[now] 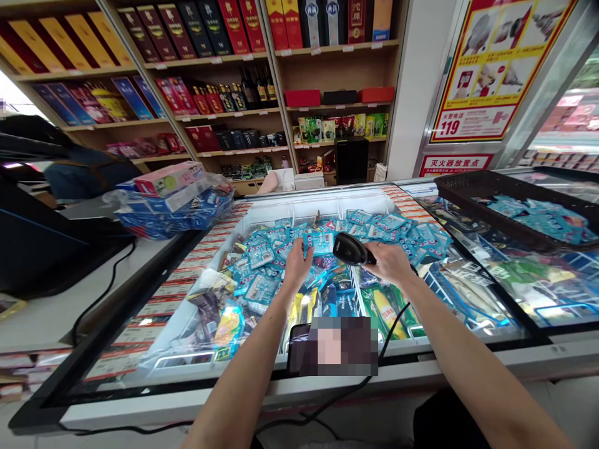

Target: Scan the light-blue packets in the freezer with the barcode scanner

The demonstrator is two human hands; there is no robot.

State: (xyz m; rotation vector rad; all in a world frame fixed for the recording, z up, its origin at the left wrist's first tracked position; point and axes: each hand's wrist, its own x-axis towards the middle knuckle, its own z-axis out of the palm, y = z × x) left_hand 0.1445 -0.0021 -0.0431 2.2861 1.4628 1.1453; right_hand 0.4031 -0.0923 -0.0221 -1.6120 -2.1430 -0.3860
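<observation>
Pinched in my left hand [297, 265] is a small blue packet [321, 243] with a pale printed face. My right hand [390, 260] is wrapped round the grip of a black barcode scanner [350, 249], whose head is close to the packet's right edge. A cable hangs from the scanner toward the front. Many similar blue packets [262, 288] lie in a loose spread on the glass top of a chest freezer [187, 284], around and beyond both hands. Under the glass, colourful frozen packages [386, 310] sit in wire baskets.
A dark basket [491, 209] at the right holds more blue packets. At the left are a plastic-wrapped bundle [173, 202] and a black machine [42, 218]. A phone-like dark object [299, 350] rests at the freezer's front edge. Boxed goods [206, 28] fill shelves behind.
</observation>
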